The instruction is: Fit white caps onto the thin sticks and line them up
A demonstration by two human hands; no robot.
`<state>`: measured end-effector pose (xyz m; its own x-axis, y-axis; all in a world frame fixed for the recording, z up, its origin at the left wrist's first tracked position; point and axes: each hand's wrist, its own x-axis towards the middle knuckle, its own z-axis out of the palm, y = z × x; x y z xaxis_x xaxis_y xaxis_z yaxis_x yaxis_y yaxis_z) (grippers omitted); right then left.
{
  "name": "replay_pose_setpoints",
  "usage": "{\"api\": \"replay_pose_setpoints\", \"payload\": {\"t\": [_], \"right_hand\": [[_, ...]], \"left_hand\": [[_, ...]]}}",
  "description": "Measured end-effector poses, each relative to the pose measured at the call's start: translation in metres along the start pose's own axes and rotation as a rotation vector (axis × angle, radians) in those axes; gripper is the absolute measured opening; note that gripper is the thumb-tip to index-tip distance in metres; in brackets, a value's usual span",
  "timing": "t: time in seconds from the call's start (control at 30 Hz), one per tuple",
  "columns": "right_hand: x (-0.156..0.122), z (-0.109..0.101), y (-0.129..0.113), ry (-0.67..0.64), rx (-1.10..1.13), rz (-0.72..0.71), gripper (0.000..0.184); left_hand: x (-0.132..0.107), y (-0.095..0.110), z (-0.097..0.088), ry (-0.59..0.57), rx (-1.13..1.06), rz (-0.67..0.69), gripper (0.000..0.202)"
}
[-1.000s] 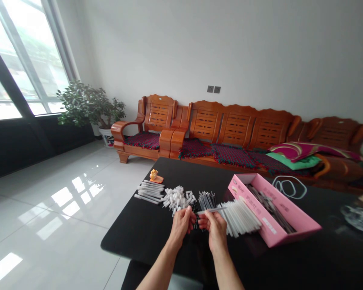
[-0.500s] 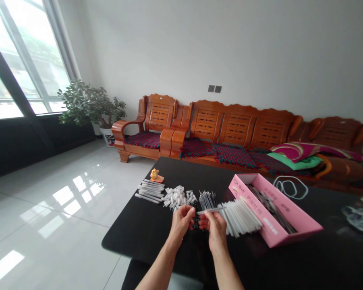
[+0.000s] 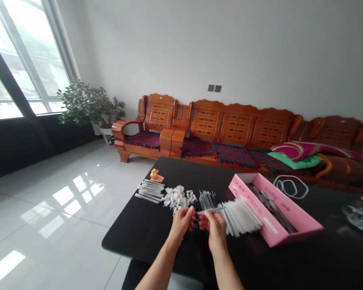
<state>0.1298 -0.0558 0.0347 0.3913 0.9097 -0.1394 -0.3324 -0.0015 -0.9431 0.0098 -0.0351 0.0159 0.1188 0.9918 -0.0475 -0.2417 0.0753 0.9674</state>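
My right hand [image 3: 216, 229] pinches a slim pale pen barrel [image 3: 213, 210] between thumb and fingers, holding it nearly level. At the barrel's left end, my left hand [image 3: 181, 223] is closed with thumb against fingertips; whatever it grips is too small to make out. Small black pen parts [image 3: 196, 220] lie on the table between the hands, partly hidden. Beyond my left hand is a heap of white pen caps [image 3: 177, 196]. Dark, thin refills [image 3: 208, 199] lie bunched just past the fingers. A row of translucent barrels [image 3: 240, 218] spreads to the right of my right hand.
Capped white pens [image 3: 151, 190] lie in a stack at the table's left, below a small duck figure [image 3: 154, 174] on an orange base. On the right stands a pink box [image 3: 278, 229] holding dark strips, with white bands [image 3: 302, 189] behind it. A wooden sofa [image 3: 207, 121] lines the wall.
Almost nothing differs. My left hand has shifted very slightly down, and the barrel stays in my right hand in the same place.
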Motion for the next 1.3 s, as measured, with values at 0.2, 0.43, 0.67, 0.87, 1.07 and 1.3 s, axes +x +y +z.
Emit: {"api": "replay_pose_setpoints", "payload": {"t": [0.2,0.43,0.67,0.87,1.07,1.3], "right_hand": [[-0.001,0.001,-0.001,0.001,0.008,0.013,0.036],[0.000,0.000,-0.002,0.003,-0.008,0.003,0.034],[0.003,0.000,0.003,-0.014,-0.013,-0.008,0.033],[0.004,-0.002,0.005,-0.010,-0.022,-0.001,0.034],[0.001,-0.001,0.002,-0.006,-0.038,0.026,0.032],[0.004,-0.003,0.007,0.016,0.011,0.091,0.032]], "left_hand": [[-0.001,-0.004,0.000,-0.011,-0.001,0.003,0.043],[-0.001,0.003,0.000,-0.014,-0.053,0.018,0.042],[0.000,-0.001,-0.001,-0.036,-0.011,0.005,0.040],[0.000,-0.002,-0.001,-0.046,0.039,0.006,0.043],[-0.001,-0.008,-0.002,-0.036,0.142,0.040,0.035],[-0.012,0.009,-0.003,0.044,0.470,0.282,0.015]]}}
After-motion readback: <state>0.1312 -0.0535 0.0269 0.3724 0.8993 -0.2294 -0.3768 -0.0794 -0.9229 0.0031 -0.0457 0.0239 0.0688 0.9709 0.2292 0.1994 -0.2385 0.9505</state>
